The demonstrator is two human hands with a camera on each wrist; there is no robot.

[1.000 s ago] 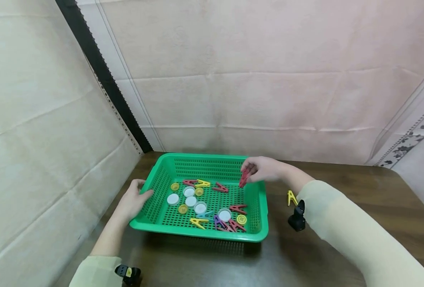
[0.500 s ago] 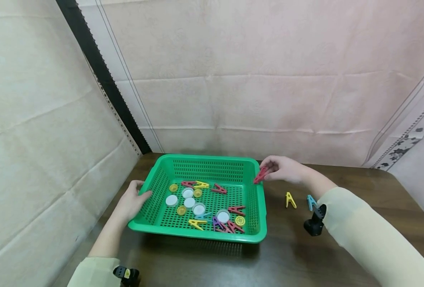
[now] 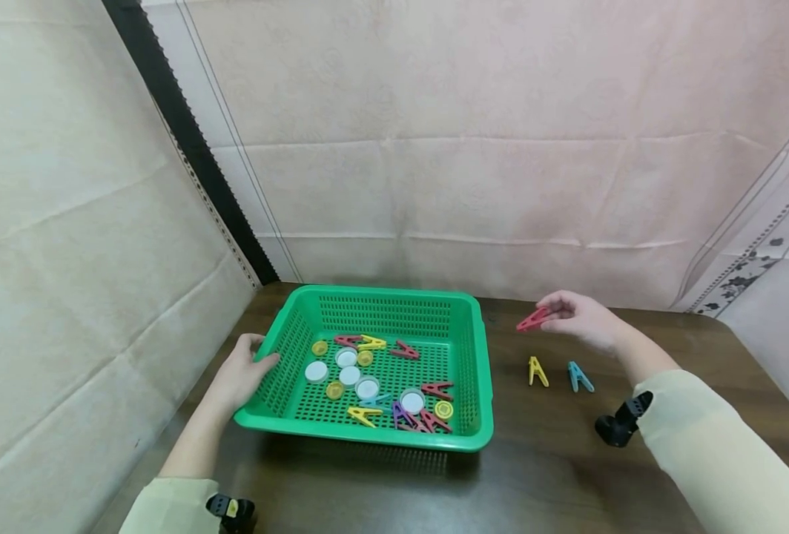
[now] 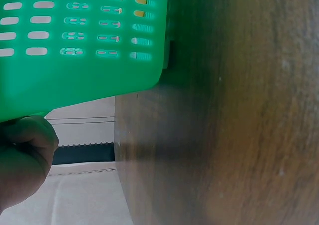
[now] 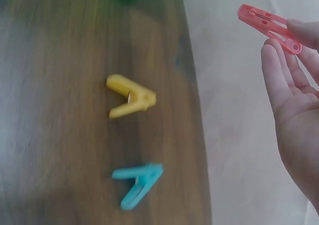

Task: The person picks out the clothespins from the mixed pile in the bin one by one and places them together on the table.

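Observation:
A green plastic basket point(image 3: 394, 440) stands on the table with red, yellow, blue and purple clothespins and several white and yellow bottle caps inside. My left hand point(image 3: 242, 373) grips its left rim, thumb on the inner side; in the left wrist view the curled hand point(image 4: 27, 158) sits at the rim. To the right of the basket, my right hand point(image 3: 581, 319) pinches a red clothespin point(image 3: 532, 319) between thumb and fingers, above the table. Below that hand a yellow clothespin point(image 3: 537, 371) and a blue clothespin point(image 3: 579, 377) lie apart on the table.
The brown wooden table point(image 3: 528, 475) runs beyond the basket on the right. A pale cloth wall point(image 3: 501, 185) rises along its back edge, and another cloth point(image 3: 101, 222) hangs close on the left.
My right hand has carried the red clothespin out of the basket, over its right rim, to the right. The blue clothespin has come into sight. The left hand still holds the basket.

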